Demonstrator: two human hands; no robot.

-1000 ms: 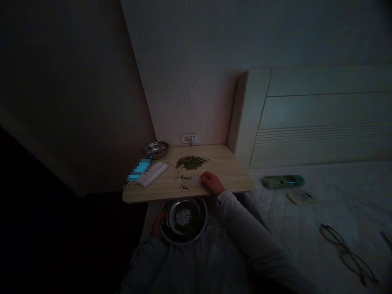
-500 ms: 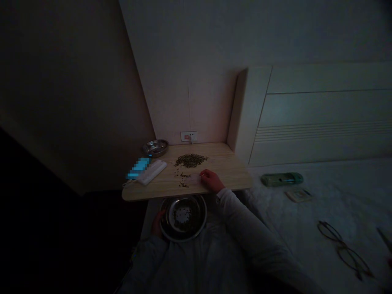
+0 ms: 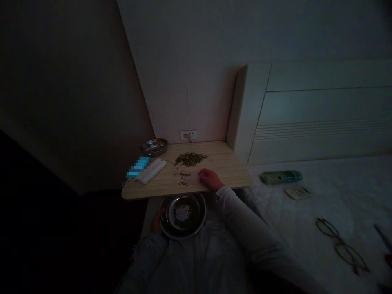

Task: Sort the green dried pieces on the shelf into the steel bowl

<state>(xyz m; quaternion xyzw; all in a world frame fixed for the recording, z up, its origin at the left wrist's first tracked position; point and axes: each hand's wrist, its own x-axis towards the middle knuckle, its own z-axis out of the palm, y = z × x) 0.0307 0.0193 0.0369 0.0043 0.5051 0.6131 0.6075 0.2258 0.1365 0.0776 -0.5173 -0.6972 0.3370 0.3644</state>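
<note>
My left hand (image 3: 157, 222) is closed on the left rim of a round metal bowl (image 3: 199, 228), below the table's front edge. Small dark bean-like grains lie scattered on the bowl's bottom. Over the front part of the wooden table (image 3: 226, 163), my right hand (image 3: 210, 179) has its fingers pinched together. From them a faint, see-through flat piece (image 3: 193, 178) reaches left; its kind is too dim to tell. Just left of that piece lie a few scattered grains (image 3: 183, 183). Behind them is a larger heap of greenish-brown grains (image 3: 190, 159).
A second metal bowl (image 3: 155, 147) stands at the table's back left. A phone (image 3: 138, 166) with a blurred screen lies by a white power strip (image 3: 152, 171). On the bed at right are a green case (image 3: 281, 177), a pale small device (image 3: 298, 192), glasses (image 3: 341, 245) and scissors (image 3: 382, 237).
The view has shifted very slightly. Both hands, the bowl and the grains stay nearly where they were.
</note>
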